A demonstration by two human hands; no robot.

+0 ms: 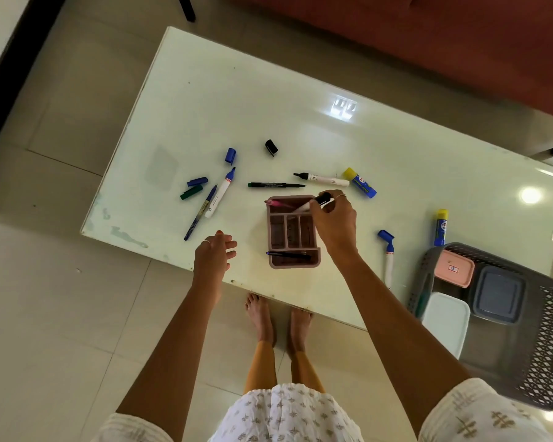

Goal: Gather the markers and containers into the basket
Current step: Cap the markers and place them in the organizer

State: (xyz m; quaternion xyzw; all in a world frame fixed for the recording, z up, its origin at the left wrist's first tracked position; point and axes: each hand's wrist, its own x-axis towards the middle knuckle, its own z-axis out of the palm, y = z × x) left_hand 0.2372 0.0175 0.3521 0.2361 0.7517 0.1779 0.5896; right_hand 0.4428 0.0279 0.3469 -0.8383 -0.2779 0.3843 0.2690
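Observation:
A pink divided organizer (292, 247) sits near the table's front edge with a pink pen and a dark blue pen (288, 254) in it. My right hand (334, 220) holds a black-capped white marker (315, 203) over its far compartment. My left hand (216, 253) hovers open to the organizer's left. Loose on the table lie a blue marker (220, 195), a blue pen (201, 213), a green pen (276, 185), an uncapped black marker (321, 178) and several caps. A grey basket (549, 339) at the right holds three lidded containers.
Two glue sticks (359, 182) (441, 227) lie on the glossy white table (205, 100). Another blue-capped marker (388, 260) lies near the basket. A red sofa (444, 43) stands beyond the table. My bare feet are under the front edge.

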